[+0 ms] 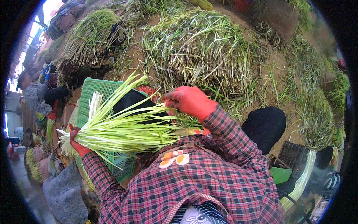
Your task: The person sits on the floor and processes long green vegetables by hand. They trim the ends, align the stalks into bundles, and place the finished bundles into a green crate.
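Note:
My left hand (77, 141), in a red glove with darkened fingers, grips a bunch of yellow-green leafy stalks (125, 131) near their white ends. The leaves fan out to the right across my lap. My right hand (186, 102), in a red glove, is raised beside the upper leaf tips; its fingers are blurred, and whether they hold a leaf cannot be told. Below the bunch stands a green plastic crate (100, 84), partly hidden by the leaves. A small bundle of white stalks (95, 105) lies at the crate.
A large heap of untrimmed stalks (201, 53) lies ahead on brown ground, with another heap (89, 36) at upper left. A co-worker (36, 95) sits at far left. At lower right are a dark crate (293, 156) and a long pale bundle (303, 173). Grey cloth (65, 193) lies lower left.

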Motion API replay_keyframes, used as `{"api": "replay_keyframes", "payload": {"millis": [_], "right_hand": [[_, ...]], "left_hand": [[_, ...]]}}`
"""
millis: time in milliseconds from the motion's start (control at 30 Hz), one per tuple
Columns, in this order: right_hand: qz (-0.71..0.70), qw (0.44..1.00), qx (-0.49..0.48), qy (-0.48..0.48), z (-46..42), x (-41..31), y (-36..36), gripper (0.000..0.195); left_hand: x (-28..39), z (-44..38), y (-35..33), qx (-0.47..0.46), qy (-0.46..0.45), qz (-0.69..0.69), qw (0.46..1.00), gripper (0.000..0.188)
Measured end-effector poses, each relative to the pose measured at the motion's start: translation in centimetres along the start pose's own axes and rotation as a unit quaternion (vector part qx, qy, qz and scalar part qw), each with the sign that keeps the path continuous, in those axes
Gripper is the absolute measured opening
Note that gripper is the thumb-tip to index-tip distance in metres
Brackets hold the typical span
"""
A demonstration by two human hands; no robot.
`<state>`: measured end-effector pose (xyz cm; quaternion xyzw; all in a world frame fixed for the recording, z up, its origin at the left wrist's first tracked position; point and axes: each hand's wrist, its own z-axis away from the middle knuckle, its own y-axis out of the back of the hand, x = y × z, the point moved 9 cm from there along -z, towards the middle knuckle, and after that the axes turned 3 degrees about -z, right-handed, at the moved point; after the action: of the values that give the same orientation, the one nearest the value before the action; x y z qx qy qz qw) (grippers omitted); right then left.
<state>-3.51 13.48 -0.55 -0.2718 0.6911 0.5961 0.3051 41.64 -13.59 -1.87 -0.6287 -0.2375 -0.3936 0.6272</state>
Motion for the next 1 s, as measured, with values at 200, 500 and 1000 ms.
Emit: {"api": "replay_keyframes", "payload": {"millis": [200,500,1000], "right_hand": [[0.015,0.967,0.248,-0.052,-0.3,0.6,-0.2,0.017],[-0.583,0.701,0.325,-0.253,4.0,15.4,2.3,0.027],[0.019,0.984,0.114,-0.132,4.9,2.5,-3.0,0.023]], "left_hand": [[-1.0,0.7,-0.5,0.005,0.029,-0.030,0.999,0.048],[-1.9,0.3,0.2,0.064,-0.005,-0.052,0.997,0.059],[-1.2,0.5,1.5,0.060,0.034,-0.030,0.997,0.051]]}}
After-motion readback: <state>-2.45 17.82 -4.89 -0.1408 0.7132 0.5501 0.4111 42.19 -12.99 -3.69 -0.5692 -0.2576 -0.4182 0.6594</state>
